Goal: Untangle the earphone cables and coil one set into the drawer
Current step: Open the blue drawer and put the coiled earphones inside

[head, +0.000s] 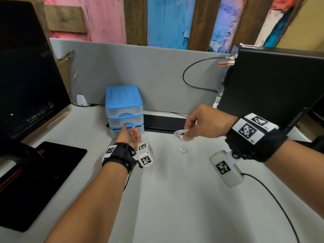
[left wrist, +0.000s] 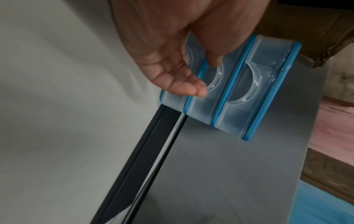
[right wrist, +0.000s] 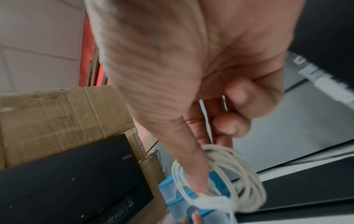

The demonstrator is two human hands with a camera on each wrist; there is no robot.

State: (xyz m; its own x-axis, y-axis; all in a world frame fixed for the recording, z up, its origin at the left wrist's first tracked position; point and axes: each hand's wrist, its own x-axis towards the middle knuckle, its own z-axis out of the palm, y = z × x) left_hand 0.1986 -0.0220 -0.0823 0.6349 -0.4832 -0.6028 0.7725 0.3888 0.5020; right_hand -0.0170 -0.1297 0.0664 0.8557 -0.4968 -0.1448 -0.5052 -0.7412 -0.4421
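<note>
A small blue-topped drawer unit with three translucent drawers stands against the grey partition; all drawers look closed. My left hand reaches up to its lower drawers with fingers relaxed and apart, fingertips by the drawer fronts. My right hand hovers to the right of the unit and pinches a coiled white earphone cable, with an earbud dangling below. The right wrist view shows the thumb and fingers holding the coil.
A dark monitor and its black base fill the left side. A black computer tower stands at the right with a cable looping from it. A black slot runs along the desk behind the hands.
</note>
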